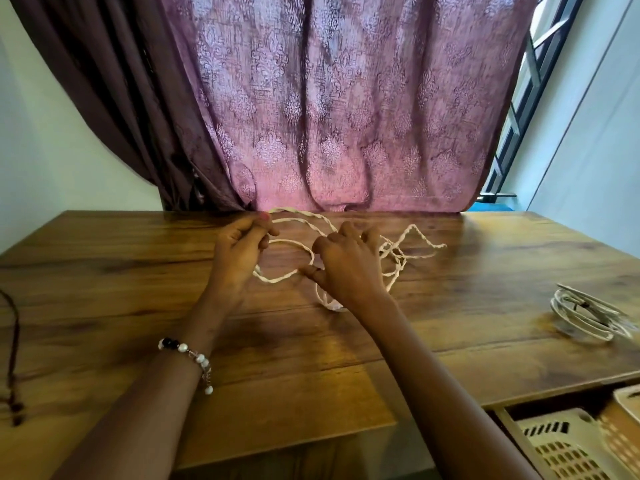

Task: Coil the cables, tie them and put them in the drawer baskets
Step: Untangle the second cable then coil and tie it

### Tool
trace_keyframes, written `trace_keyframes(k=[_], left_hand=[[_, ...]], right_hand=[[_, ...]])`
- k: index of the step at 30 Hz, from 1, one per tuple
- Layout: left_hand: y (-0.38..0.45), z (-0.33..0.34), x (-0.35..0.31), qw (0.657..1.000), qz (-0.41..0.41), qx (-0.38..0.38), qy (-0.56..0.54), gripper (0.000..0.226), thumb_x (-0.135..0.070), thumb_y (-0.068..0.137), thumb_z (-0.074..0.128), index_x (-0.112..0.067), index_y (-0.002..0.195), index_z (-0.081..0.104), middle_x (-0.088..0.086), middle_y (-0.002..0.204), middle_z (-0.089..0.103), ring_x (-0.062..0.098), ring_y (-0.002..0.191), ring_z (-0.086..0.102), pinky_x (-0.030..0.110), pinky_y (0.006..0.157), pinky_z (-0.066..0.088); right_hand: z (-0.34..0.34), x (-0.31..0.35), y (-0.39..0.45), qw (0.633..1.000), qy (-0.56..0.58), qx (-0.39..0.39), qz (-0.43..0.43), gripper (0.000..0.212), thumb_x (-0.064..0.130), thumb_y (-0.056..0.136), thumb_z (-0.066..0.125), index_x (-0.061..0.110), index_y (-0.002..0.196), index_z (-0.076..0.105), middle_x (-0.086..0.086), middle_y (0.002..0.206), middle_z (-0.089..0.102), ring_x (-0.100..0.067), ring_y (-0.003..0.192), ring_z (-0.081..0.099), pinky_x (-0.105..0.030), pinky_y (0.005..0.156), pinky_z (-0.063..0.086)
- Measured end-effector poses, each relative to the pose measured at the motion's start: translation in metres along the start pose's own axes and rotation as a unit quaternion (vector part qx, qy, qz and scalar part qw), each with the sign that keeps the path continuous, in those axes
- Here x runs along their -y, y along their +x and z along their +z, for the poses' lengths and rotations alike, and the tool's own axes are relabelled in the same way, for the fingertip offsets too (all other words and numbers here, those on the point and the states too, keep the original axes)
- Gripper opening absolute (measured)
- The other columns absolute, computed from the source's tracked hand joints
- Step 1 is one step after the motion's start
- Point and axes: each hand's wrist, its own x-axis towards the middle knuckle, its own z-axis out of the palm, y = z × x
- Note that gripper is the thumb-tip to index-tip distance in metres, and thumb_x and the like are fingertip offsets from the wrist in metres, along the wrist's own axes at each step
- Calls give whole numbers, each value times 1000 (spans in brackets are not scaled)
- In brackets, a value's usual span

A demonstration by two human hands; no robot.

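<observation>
Step in hand: coiling, judged from the half-formed loops; the tying and the stowing are not yet done for this cable.
Cable: a cream, twisted two-strand cable [346, 237] lies on the far middle of the brown wooden tabletop [104, 271], just before the curtain; a few rough loops sit between the hands, and a loose, kinked tail trails off to the right.
Left hand: the left hand [239, 251] is raised over the left side of the loops, its fingers [266, 232] curled and pinching a strand at the top of the coil.
Right hand: the right hand [349, 268] sits over the middle of the tangle, fingers bent around strands, the thumb and forefinger nipping one near the coil's right edge; exactly how many strands it holds cannot be told.
Finished bundle: a pale, flat coiled cable with a dark tie [585, 315] rests well apart at the tabletop's right edge.
Drawer baskets: beige perforated plastic baskets [568, 448] show in an open drawer at the lower right, below the tabletop's edge.
Next move calls for: probably drawing the loose tail in, loop upon loop, while the left hand keeps the gathered turns together, so that the kinks do not snag.
Other things: a purple patterned curtain [346, 116] hangs behind; a thin dark cord [12, 358] lies at the far left.
</observation>
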Motion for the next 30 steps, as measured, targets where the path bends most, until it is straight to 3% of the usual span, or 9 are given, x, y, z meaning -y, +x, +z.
trace_keyframes(k=[3, 6, 9, 12, 16, 20, 23, 25, 30], left_hand=[[5, -5, -4, 996, -40, -61, -54, 31, -19, 96, 53, -9, 66, 55, -11, 43, 46, 0, 37, 34, 13, 37, 28], [18, -22, -5, 984, -82, -118, -108, 37, -31, 96, 53, -17, 62, 51, -11, 42, 41, 1, 34, 27, 13, 35, 18], [27, -37, -7, 968, -119, -133, -176, 39, -42, 98, 44, -20, 65, 43, -12, 41, 34, 2, 32, 22, 13, 33, 15], [30, -51, -11, 957, -132, -141, -215, 41, -46, 99, 37, -22, 65, 39, -11, 40, 30, 4, 30, 19, 16, 32, 12], [30, -57, -11, 952, -136, -165, -219, 41, -46, 99, 35, -22, 67, 41, -9, 41, 33, 3, 31, 20, 16, 33, 13], [32, -54, 0, 965, -120, -233, 14, 31, -40, 98, 39, -20, 83, 57, 0, 54, 63, 11, 36, 47, 18, 40, 39], [26, -55, 7, 912, -70, -248, 320, 30, -32, 93, 46, -17, 110, 66, 12, 108, 68, 33, 94, 64, 40, 83, 51], [22, -52, 7, 875, -58, -228, 423, 31, -26, 96, 49, -10, 117, 63, 16, 117, 64, 38, 108, 58, 43, 89, 45], [20, -51, 10, 843, -94, -133, 513, 38, -30, 95, 54, -5, 122, 59, 22, 120, 61, 42, 112, 55, 43, 90, 43]], right_hand=[[10, -14, -2, 999, 27, 7, -30, 23, 5, 76, 57, 15, 91, 71, -4, 95, 69, -29, 106, 53, -46, 84, 37], [6, -35, -3, 979, 192, -59, -36, 29, 5, 74, 44, 7, 81, 72, -10, 94, 68, -30, 94, 58, -33, 76, 45], [8, -69, -9, 941, 304, -94, 111, 27, -1, 66, 53, 4, 84, 72, -9, 97, 68, -20, 84, 62, -17, 73, 49], [13, -108, -16, 919, 294, -122, 234, 34, -13, 66, 53, 3, 90, 71, -15, 94, 70, -31, 82, 67, -44, 78, 56], [16, -134, -25, 912, 253, -118, 302, 29, -17, 72, 55, -2, 92, 71, -18, 94, 71, -31, 88, 67, -23, 82, 44], [26, -138, -31, 922, 252, -75, 284, 28, -13, 73, 62, 5, 92, 70, -13, 99, 68, -27, 89, 66, -20, 75, 47], [28, -131, -31, 925, 247, -77, 278, 32, -13, 72, 62, 6, 97, 70, -16, 116, 60, -27, 101, 61, 3, 70, 33], [29, -128, -30, 913, 259, -89, 302, 32, -10, 75, 64, 6, 102, 69, -20, 127, 52, -28, 112, 56, 5, 75, 29], [31, -126, -30, 902, 209, -27, 377, 26, 5, 84, 63, -1, 110, 64, -23, 114, 64, -38, 108, 56, -35, 86, 41]])
